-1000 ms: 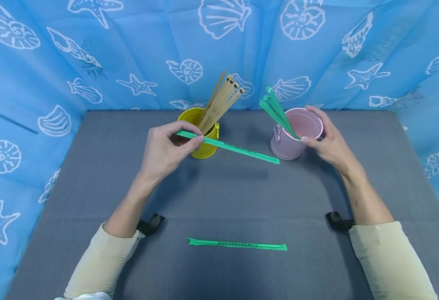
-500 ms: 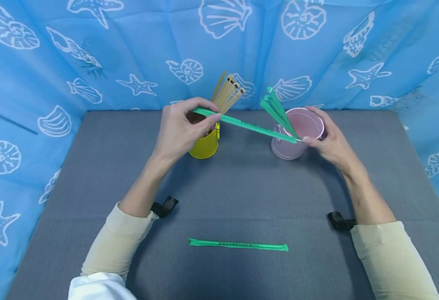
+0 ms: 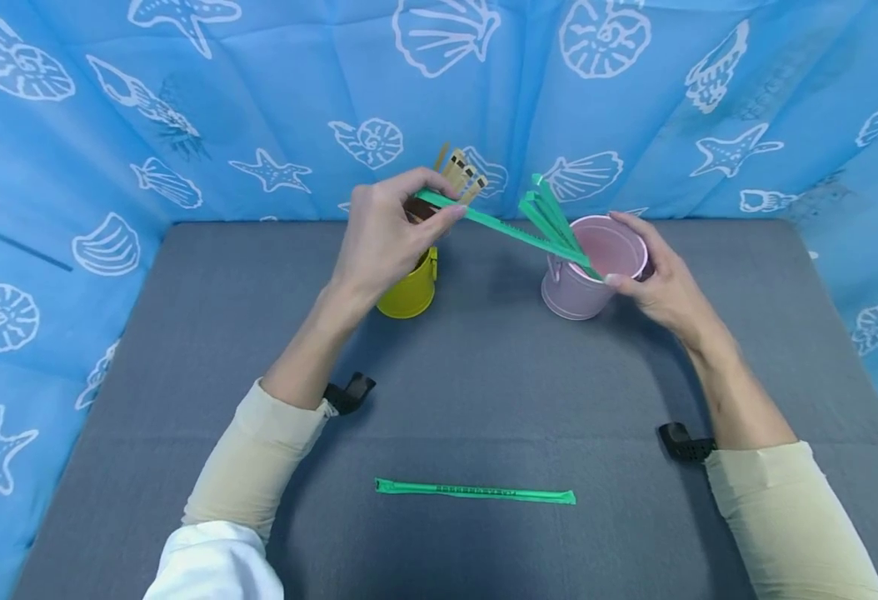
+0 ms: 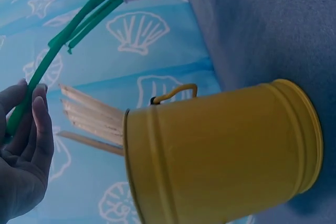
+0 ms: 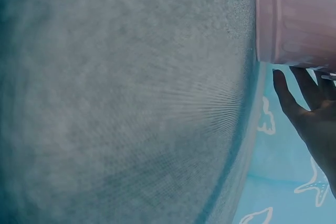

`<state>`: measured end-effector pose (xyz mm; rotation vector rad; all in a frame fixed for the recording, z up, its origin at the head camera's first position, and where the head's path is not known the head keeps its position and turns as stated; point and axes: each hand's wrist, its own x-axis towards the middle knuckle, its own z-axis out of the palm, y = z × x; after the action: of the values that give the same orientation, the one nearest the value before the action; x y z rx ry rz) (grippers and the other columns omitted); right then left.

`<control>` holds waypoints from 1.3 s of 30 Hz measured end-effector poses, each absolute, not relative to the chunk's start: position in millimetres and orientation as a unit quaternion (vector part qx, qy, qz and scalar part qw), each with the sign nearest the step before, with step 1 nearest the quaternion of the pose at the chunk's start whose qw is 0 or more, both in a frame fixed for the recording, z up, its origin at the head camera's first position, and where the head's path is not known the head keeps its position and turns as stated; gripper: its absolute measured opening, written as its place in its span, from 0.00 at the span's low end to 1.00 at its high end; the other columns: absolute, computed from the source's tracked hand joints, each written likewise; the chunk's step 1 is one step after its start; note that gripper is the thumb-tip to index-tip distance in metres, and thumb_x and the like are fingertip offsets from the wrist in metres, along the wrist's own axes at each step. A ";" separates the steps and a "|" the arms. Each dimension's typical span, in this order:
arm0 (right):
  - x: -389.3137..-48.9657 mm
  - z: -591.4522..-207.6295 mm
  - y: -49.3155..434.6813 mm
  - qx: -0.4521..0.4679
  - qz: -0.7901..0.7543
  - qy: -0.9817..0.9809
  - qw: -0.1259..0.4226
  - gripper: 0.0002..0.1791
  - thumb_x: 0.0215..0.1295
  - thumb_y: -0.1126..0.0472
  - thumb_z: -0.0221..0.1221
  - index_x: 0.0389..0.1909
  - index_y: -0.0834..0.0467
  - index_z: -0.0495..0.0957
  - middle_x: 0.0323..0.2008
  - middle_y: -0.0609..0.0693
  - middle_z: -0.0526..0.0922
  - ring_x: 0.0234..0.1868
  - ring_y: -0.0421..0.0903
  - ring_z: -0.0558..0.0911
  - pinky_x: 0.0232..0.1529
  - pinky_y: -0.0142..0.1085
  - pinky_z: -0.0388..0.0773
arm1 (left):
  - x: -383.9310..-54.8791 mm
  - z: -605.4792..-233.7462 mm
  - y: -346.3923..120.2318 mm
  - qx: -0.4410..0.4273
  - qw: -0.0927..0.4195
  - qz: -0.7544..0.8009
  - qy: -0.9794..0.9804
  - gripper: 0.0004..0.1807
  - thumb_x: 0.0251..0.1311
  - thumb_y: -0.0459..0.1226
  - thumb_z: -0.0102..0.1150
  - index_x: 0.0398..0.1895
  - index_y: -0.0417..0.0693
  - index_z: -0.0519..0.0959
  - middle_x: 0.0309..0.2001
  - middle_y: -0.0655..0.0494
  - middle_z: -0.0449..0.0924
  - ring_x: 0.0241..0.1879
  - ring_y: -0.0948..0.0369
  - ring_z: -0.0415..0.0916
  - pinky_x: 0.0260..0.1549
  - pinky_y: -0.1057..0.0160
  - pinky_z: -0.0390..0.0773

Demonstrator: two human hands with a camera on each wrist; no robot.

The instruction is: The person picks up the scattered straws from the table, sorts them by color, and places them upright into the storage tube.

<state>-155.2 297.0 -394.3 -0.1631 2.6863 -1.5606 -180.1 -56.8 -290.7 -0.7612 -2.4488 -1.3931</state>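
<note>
My left hand [image 3: 386,237] pinches one end of a green wrapped straw [image 3: 510,229] between thumb and fingers, above the yellow bucket [image 3: 409,292]. The straw slants down to the right, its far end over the rim of a pink bucket [image 3: 576,298]. Several green wrapped straws [image 3: 544,208] lean out of that bucket's left side. My right hand [image 3: 667,287] grips the pink bucket at its right, thumb at the near rim and fingers behind. In the left wrist view, the left hand [image 4: 23,156] holds the straw beside tan paper-wrapped sticks [image 4: 92,114] in the yellow bucket.
Another green wrapped straw [image 3: 476,492] lies crosswise on the grey tablecloth [image 3: 499,392] near the front. A blue shell-print curtain [image 3: 281,108] hangs behind and beside the table, close to both buckets.
My left hand has moved up and to the right with the straw, bringing its far end from in front of the pink bucket to over its rim. My right hand has stayed on the bucket.
</note>
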 end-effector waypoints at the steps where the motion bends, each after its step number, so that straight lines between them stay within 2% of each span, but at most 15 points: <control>1: -155.3 -394.2 297.2 -0.051 -0.504 0.862 0.015 0.46 0.63 0.64 0.66 0.77 0.37 0.56 0.71 0.57 0.62 0.62 0.45 0.67 0.53 0.24 0.66 | -181.5 -290.8 -54.8 -0.263 0.112 -0.473 -0.834 0.09 0.61 0.39 0.68 0.41 0.45 0.85 0.32 0.57 0.86 0.25 0.71 0.80 0.29 0.69 0.79; 5: -157.2 -393.8 297.4 -0.051 -0.502 0.863 0.014 0.45 0.63 0.64 0.66 0.77 0.38 0.56 0.70 0.57 0.63 0.61 0.44 0.68 0.51 0.23 0.67 | -186.2 -290.0 -46.6 -0.279 0.114 -0.466 -0.832 0.08 0.61 0.39 0.68 0.41 0.46 0.85 0.37 0.57 0.86 0.27 0.68 0.80 0.30 0.70 0.79; 11: -159.5 -391.7 297.5 -0.046 -0.503 0.862 0.032 0.45 0.65 0.62 0.66 0.77 0.35 0.55 0.70 0.56 0.63 0.63 0.45 0.67 0.54 0.28 0.67 | -191.0 -289.7 -32.3 -0.304 0.115 -0.437 -0.839 0.09 0.61 0.39 0.68 0.41 0.44 0.84 0.38 0.56 0.84 0.30 0.68 0.80 0.34 0.72 0.78; 16: -158.5 -389.6 298.6 -0.049 -0.513 0.856 0.031 0.44 0.65 0.63 0.65 0.77 0.37 0.55 0.70 0.56 0.63 0.63 0.44 0.66 0.55 0.26 0.65 | -195.4 -293.6 -19.5 -0.319 0.115 -0.422 -0.841 0.09 0.63 0.38 0.66 0.42 0.43 0.83 0.42 0.54 0.83 0.33 0.67 0.78 0.38 0.73 0.77; 24: -159.0 -389.5 299.0 -0.058 -0.516 0.854 0.035 0.44 0.66 0.63 0.64 0.77 0.37 0.54 0.70 0.54 0.62 0.63 0.43 0.66 0.54 0.24 0.65 | -192.8 -298.0 -6.2 -0.294 0.128 -0.431 -0.844 0.10 0.62 0.36 0.67 0.44 0.43 0.79 0.42 0.53 0.84 0.31 0.67 0.80 0.37 0.72 0.77; 27: -158.2 -391.3 299.3 -0.062 -0.522 0.850 0.037 0.44 0.66 0.64 0.63 0.77 0.38 0.54 0.70 0.56 0.63 0.64 0.44 0.66 0.54 0.22 0.65 | -191.6 -298.6 -1.3 -0.290 0.129 -0.435 -0.843 0.08 0.64 0.35 0.65 0.43 0.44 0.79 0.42 0.54 0.84 0.31 0.68 0.80 0.37 0.73 0.77; 30: -157.1 -393.1 299.4 -0.063 -0.525 0.848 0.037 0.44 0.66 0.64 0.63 0.77 0.38 0.54 0.69 0.57 0.62 0.64 0.46 0.65 0.54 0.21 0.64 | -191.0 -299.0 4.2 -0.290 0.124 -0.440 -0.841 0.05 0.67 0.34 0.61 0.42 0.43 0.80 0.42 0.54 0.85 0.29 0.70 0.80 0.32 0.72 0.76; 34: -156.3 -394.1 298.7 -0.057 -0.521 0.851 0.041 0.44 0.67 0.63 0.63 0.77 0.37 0.53 0.70 0.56 0.61 0.65 0.46 0.65 0.58 0.27 0.64 | -190.7 -300.6 9.1 -0.284 0.117 -0.449 -0.839 0.05 0.67 0.34 0.61 0.43 0.43 0.79 0.40 0.53 0.85 0.27 0.71 0.80 0.26 0.71 0.75; 39: -155.9 -394.1 297.8 -0.041 -0.505 0.861 0.052 0.44 0.67 0.59 0.64 0.77 0.34 0.52 0.73 0.55 0.59 0.68 0.49 0.63 0.64 0.39 0.63 | -189.5 -303.3 12.5 -0.268 0.121 -0.452 -0.842 0.10 0.63 0.36 0.66 0.44 0.43 0.78 0.34 0.53 0.85 0.27 0.67 0.81 0.28 0.72 0.77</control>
<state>-155.9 297.8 -394.1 -0.1260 2.6185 -1.5358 -189.5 12.5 -303.3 -0.7827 -2.4597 -1.3189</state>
